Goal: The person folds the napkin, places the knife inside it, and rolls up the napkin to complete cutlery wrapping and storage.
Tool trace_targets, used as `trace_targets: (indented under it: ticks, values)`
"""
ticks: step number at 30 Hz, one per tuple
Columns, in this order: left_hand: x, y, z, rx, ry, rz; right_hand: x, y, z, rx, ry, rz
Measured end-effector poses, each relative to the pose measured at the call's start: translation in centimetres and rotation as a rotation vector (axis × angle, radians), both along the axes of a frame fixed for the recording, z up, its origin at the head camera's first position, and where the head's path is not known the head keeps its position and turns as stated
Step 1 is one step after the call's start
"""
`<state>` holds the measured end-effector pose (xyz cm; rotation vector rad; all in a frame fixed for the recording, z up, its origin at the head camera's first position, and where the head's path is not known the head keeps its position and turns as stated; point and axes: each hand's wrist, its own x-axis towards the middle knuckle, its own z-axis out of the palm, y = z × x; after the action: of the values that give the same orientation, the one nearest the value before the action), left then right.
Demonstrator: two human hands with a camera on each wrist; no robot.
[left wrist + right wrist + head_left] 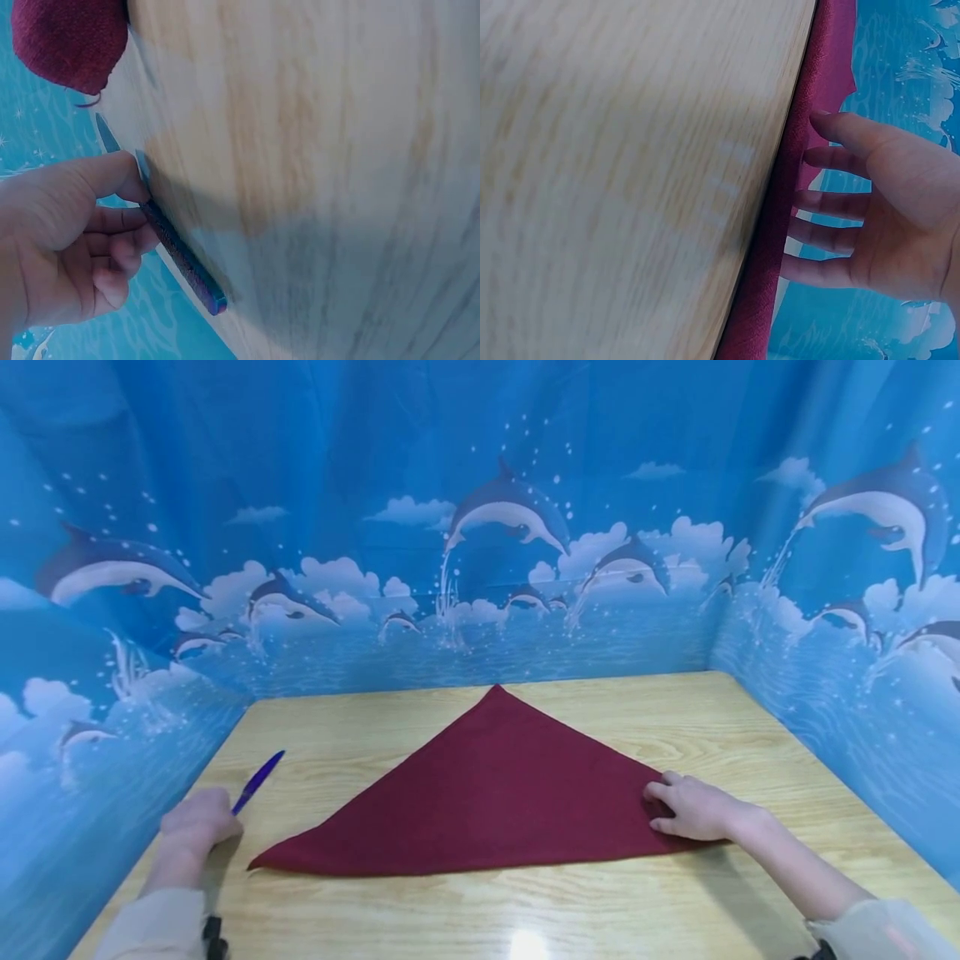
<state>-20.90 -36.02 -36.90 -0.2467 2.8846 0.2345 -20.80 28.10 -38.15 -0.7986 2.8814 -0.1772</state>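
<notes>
A dark red cloth napkin [480,802] lies on the table as a large triangle, its peak at the back and its long edge toward me. Over its right corner my right hand [693,806] rests with fingers spread and fingertips at the fabric; in the right wrist view, the fingers [829,202] are nearly straight. Left of the cloth, my left hand [201,817] pinches a blue-purple table knife [258,781] low over the tabletop. The left wrist view shows its textured handle [184,259] below the fingers and part of the blade [106,135] beyond them.
The light wooden table [420,914] has a blue curtain [360,468] with dolphins at its back and both sides. In the left wrist view, the napkin's left corner [71,45] is close to my left hand, with a loose thread.
</notes>
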Motion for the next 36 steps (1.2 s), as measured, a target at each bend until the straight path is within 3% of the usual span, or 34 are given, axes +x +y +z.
trace_targets:
  ticks: [13,23,36]
  values:
    - [-0.30,-0.07,0.04,0.014,-0.011,0.022,-0.23,-0.03,0.03,0.000,-0.004,0.012]
    - [-0.67,-0.15,-0.72,-0.038,0.050,0.000,-0.25,-0.16,0.15,-0.001,0.000,0.013]
    - [-0.71,0.07,-0.35,-0.026,0.082,-0.025,-0.55,0.03,-0.01,0.002,0.018,0.023]
